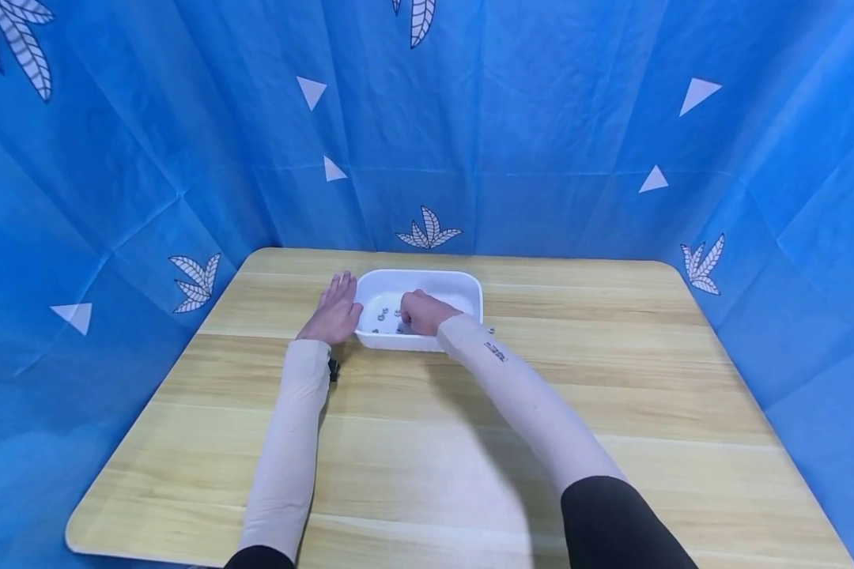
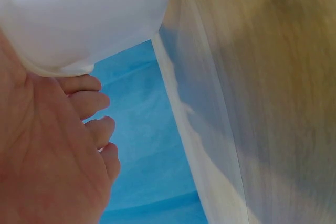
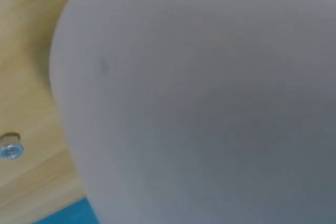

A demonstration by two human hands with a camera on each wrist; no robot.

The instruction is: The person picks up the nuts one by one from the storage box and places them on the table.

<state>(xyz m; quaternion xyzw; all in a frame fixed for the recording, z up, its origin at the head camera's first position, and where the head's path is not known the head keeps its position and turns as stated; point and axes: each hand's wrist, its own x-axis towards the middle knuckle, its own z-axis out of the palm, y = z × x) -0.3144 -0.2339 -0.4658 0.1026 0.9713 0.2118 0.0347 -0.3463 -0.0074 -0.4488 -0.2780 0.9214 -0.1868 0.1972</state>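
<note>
A white plastic tray [image 1: 462, 297] stands towards the back of the table, with several small metal nuts [image 1: 381, 317] on its floor. Against its left end rests my left hand [image 1: 333, 310], fingers fairly straight; the left wrist view has that hand [image 2: 58, 145] beneath the tray's rounded corner [image 2: 89, 19]. My right hand [image 1: 425, 312] reaches down inside, knuckles up and fingers bent. Its fingertips are hidden, so whether they hold a nut does not show. The tray's outer wall [image 3: 199, 98] fills most of the right wrist view, hiding that hand.
One metal nut [image 3: 11, 146] lies on the wooden table [image 1: 398, 458] just outside the tray's right end. A blue patterned curtain [image 1: 541, 134] hangs behind the table and along both sides. The tray is near the back edge.
</note>
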